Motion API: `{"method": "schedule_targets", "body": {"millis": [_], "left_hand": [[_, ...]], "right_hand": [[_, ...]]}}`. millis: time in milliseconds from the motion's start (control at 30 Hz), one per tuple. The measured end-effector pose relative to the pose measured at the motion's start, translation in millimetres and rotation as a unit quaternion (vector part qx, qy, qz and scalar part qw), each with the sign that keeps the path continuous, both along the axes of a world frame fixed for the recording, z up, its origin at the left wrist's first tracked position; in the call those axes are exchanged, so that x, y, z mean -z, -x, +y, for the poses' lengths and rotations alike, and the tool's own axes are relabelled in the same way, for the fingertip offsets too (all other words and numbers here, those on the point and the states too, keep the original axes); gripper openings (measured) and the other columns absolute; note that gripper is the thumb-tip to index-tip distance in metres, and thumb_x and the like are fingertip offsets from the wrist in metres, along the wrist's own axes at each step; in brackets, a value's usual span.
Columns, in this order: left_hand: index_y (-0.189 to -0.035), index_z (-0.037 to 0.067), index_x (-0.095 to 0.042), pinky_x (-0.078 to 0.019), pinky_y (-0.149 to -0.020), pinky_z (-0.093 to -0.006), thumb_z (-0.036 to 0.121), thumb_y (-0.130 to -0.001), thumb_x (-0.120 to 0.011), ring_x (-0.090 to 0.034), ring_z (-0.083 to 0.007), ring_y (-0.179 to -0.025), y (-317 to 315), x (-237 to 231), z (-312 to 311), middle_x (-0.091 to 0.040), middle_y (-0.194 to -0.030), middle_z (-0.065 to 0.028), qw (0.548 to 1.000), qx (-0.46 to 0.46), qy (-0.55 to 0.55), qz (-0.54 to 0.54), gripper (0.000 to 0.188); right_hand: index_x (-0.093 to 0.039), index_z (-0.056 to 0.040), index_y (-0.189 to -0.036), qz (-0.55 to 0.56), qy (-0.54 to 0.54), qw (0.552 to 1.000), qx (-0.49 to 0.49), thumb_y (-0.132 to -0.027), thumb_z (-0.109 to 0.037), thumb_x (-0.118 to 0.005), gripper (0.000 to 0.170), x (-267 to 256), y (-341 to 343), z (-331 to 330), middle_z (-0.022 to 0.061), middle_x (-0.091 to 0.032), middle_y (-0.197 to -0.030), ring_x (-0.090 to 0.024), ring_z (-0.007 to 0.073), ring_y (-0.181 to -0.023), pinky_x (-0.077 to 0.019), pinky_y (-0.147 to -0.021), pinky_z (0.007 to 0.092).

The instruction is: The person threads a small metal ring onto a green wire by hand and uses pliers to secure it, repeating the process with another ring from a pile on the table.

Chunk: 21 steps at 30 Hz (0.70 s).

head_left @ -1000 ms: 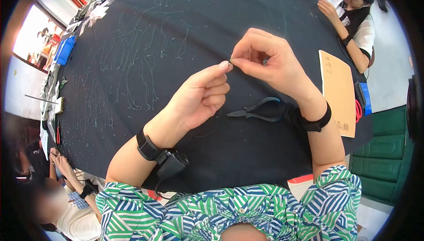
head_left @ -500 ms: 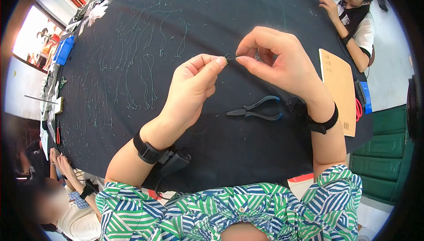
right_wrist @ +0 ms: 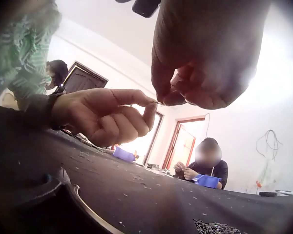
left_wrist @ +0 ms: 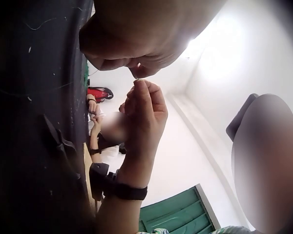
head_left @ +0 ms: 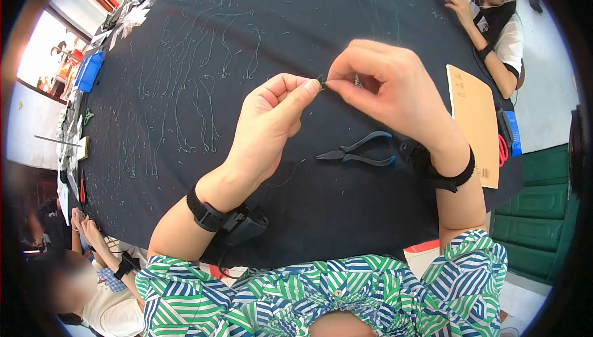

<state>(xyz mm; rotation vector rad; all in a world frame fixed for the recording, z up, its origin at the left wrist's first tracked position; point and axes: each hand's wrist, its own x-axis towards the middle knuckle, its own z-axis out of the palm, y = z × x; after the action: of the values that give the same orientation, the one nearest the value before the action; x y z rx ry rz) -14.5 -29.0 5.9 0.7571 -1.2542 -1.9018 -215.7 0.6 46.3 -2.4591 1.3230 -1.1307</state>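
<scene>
Near the middle of the head view, my left hand pinches a tiny thin wire-like piece between thumb and forefinger, its other fingers curled in. My right hand meets it from the right, thumb and forefinger pinching at the same piece. Fingertips hide most of it, and its exact kind cannot be told. Beneath my right hand lie pliers with blue-tipped handles spread apart. A heap of small dark metal bits lies on the table in the right wrist view.
Thin green lines are strewn over the black tablecloth at left. A tan notebook and red-handled scissors lie at right. Other people sit around the table, one with a blue tray in front.
My left hand has turned and its fingers have changed their hold on the tiny piece. My right fingertips drew away a little, then came back to it. The pliers stay put.
</scene>
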Motion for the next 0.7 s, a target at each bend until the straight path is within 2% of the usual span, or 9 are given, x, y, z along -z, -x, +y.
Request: {"method": "schedule_targets", "body": {"millis": [100,200,300,400,500,600,700], "left_hand": [[-0.097,0.007,-0.062,-0.0201,-0.049,-0.019,0.02,-0.099,-0.061,-0.027,0.0007,-0.055,-0.7,-1.0,0.0,-0.039,-0.067,0.0107,1.0,0.002,0.0,-0.015,0.013],[-0.099,0.007,-0.064,-0.02,-0.049,-0.019,0.02,-0.099,-0.062,-0.028,0.0005,-0.055,-1.6,0.0,0.6,-0.041,-0.069,0.0104,0.999,0.013,0.014,-0.047,0.014],[-0.101,0.006,-0.064,-0.0204,-0.049,-0.019,0.02,-0.099,-0.062,-0.028,0.0002,-0.056,0.2,2.4,1.3,-0.042,-0.069,0.0102,0.998,0.026,0.029,-0.055,0.015],[-0.102,0.005,-0.064,-0.0208,-0.049,-0.019,0.022,-0.099,-0.061,-0.028,0.0,-0.056,-0.6,-0.2,2.8,-0.041,-0.068,0.0103,0.998,0.033,0.018,-0.05,0.017],[-0.103,0.004,-0.064,-0.0213,-0.049,-0.019,0.023,-0.1,-0.06,-0.028,-0.0001,-0.055,-0.6,-2.1,3.1,-0.04,-0.068,0.0103,0.999,0.04,0.0,-0.032,0.019],[-0.103,0.004,-0.064,-0.0218,-0.049,-0.0189,0.023,-0.1,-0.059,-0.028,-0.0002,-0.055,-1.4,-1.8,2.4,-0.039,-0.067,0.0103,0.999,0.043,-0.004,-0.023,0.02],[-0.104,0.004,-0.064,-0.022,-0.049,-0.0188,0.023,-0.1,-0.059,-0.028,-0.0002,-0.055,-2.8,-1.3,1.4,-0.038,-0.066,0.0102,0.999,0.047,-0.012,-0.025,0.02]], "right_hand": [[-0.065,-0.0055,-0.085,0.007,-0.068,0.997,0.026,-0.083,-0.009,-0.069,0.006,-19.9,5.9,5.9,0.0079,-0.065,-0.084,-0.063,0.0231,-0.066,-0.049,-0.057,0.0306],[-0.065,-0.0051,-0.086,-0.034,-0.063,0.997,-0.025,-0.082,-0.009,-0.069,0.006,-17.1,8.0,4.1,0.0077,-0.064,-0.083,-0.062,0.0242,-0.071,-0.0491,-0.061,0.0315],[-0.064,-0.0046,-0.084,0.004,-0.008,0.998,-0.064,-0.081,-0.009,-0.069,0.006,-7.3,6.4,-1.1,0.0072,-0.063,-0.081,-0.061,0.025,-0.078,-0.0492,-0.066,0.0326],[-0.063,-0.0035,-0.08,0.03,-0.029,0.998,-0.055,-0.079,-0.002,-0.071,0.007,-5.9,7.5,-1.1,0.0042,-0.067,-0.086,-0.061,0.0182,-0.083,-0.0476,-0.066,0.0303],[-0.063,-0.0029,-0.08,0.031,-0.032,0.998,-0.05,-0.079,-0.002,-0.07,0.007,-6.5,8.0,-0.7,0.0043,-0.067,-0.084,-0.061,0.019,-0.081,-0.0478,-0.067,0.0312],[-0.061,-0.0032,-0.081,0.004,-0.052,0.997,-0.048,-0.081,-0.01,-0.067,0.009,-4.8,7.6,-1.5,0.009,-0.063,-0.079,-0.061,0.0248,-0.078,-0.0495,-0.068,0.034],[-0.062,-0.0024,-0.082,-0.012,-0.084,0.995,-0.049,-0.082,-0.01,-0.067,0.009,-2.6,7.9,-0.8,0.0102,-0.064,-0.078,-0.062,0.0245,-0.075,-0.0502,-0.067,0.0335]]}}
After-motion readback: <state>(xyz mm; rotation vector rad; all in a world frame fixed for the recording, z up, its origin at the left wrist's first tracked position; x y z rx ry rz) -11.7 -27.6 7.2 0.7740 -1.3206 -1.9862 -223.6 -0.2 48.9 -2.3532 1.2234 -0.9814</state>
